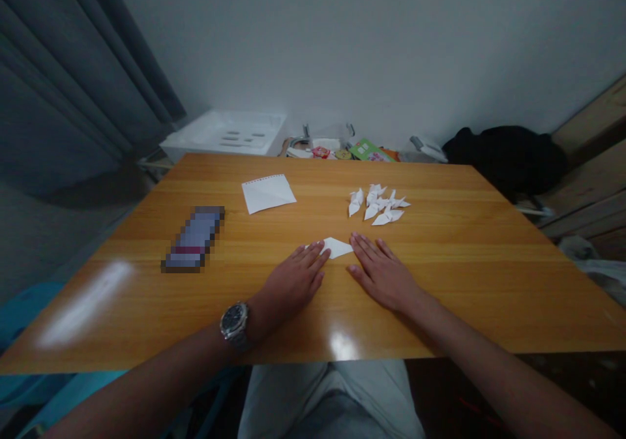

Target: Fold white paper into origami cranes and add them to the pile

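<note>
A small folded piece of white paper [337,247] lies flat on the wooden table [274,321], its right end tapering to a point. My left hand [296,274] rests flat with its fingertips over the paper's left end, hiding that part. On the other side, my right hand [381,271] lies palm down, fingers stretched, its fingertips at the paper's right tip. Behind my right hand sits a cluster of several folded paper cranes [384,205]. A loose sheet of white paper [268,193] with a perforated edge lies farther back to the left.
At the table's left lies a phone-like rectangle [194,240], pixelated. Beyond the far edge stand a white plastic tray [249,132] and a green booklet [369,151] among small items. A black cloth-like heap [506,162] is at the back right.
</note>
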The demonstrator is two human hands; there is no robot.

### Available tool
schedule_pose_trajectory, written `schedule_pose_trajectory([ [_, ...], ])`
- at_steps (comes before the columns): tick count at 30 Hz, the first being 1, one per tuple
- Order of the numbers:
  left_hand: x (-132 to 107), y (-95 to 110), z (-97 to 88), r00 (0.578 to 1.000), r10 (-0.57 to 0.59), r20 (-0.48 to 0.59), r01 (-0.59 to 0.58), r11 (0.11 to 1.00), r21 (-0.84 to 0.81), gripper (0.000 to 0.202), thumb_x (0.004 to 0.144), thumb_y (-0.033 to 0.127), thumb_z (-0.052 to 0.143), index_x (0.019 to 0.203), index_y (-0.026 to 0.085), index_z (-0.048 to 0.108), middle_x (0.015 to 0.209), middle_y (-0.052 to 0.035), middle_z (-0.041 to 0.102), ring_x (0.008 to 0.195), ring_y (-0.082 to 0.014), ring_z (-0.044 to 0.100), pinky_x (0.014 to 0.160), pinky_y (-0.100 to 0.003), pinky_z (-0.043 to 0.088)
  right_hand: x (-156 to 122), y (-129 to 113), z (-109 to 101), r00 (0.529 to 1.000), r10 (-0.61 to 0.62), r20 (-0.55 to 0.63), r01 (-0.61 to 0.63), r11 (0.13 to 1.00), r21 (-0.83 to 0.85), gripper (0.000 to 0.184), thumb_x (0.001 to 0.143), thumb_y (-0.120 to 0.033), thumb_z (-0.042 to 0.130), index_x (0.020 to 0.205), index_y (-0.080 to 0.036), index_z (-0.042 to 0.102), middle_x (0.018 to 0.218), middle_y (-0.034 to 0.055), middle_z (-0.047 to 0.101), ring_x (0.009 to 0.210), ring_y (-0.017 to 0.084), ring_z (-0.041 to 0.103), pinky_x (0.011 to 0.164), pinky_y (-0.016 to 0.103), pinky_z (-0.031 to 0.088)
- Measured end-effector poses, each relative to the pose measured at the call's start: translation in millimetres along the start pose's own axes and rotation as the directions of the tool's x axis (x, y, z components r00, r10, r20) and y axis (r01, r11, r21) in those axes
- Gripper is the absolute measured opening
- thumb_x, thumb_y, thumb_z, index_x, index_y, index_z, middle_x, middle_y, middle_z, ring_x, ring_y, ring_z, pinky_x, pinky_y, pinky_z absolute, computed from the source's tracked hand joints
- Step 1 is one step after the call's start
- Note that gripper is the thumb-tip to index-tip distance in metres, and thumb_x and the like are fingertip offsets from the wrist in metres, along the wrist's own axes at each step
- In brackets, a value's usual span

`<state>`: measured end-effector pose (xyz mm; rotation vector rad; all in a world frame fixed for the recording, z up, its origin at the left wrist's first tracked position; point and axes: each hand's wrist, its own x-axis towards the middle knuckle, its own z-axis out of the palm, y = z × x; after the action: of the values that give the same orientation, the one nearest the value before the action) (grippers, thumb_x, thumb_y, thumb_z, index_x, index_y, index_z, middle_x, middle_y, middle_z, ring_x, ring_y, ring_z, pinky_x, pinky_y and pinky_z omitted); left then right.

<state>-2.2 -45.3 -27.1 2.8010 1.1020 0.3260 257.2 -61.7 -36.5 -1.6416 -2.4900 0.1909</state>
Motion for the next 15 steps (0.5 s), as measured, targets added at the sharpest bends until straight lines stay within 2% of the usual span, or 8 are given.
schedule_pose_trajectory([
  [9, -0.2, -0.9, 2.8, 1.000, -0.004, -0.005, 0.004, 1.000, 0.003, 0.049, 0.108, 0.031, 0.033, 0.153, 0.013, 0.039, 0.162, -0.0131, 0.038, 0.150, -0.0228, 0.036, 0.125, -0.041, 0.028, -2.5, 3.9, 0.6, 1.000, 0.017, 0.018, -0.017, 1.000, 0.002, 0.067, 0.106, -0.052, 0.027, 0.163, -0.015, 0.022, 0.167, 0.0104, 0.026, 0.155, 0.023, 0.024, 0.127, 0.050, 0.021],
  [15, 0.8, -2.9, 0.4, 1.000, 0.012, 0.014, -0.013, 1.000, 0.023, 0.050, 0.107, 0.035, 0.038, 0.153, 0.014, 0.041, 0.161, -0.0140, 0.039, 0.149, -0.0252, 0.038, 0.124, -0.044, 0.027, -2.4, 6.4, 3.1, 1.000, 0.006, -0.004, -0.006, 1.000, 0.018, 0.066, 0.106, -0.051, 0.028, 0.163, -0.017, 0.022, 0.166, 0.0111, 0.027, 0.155, 0.024, 0.026, 0.126, 0.051, 0.023],
])
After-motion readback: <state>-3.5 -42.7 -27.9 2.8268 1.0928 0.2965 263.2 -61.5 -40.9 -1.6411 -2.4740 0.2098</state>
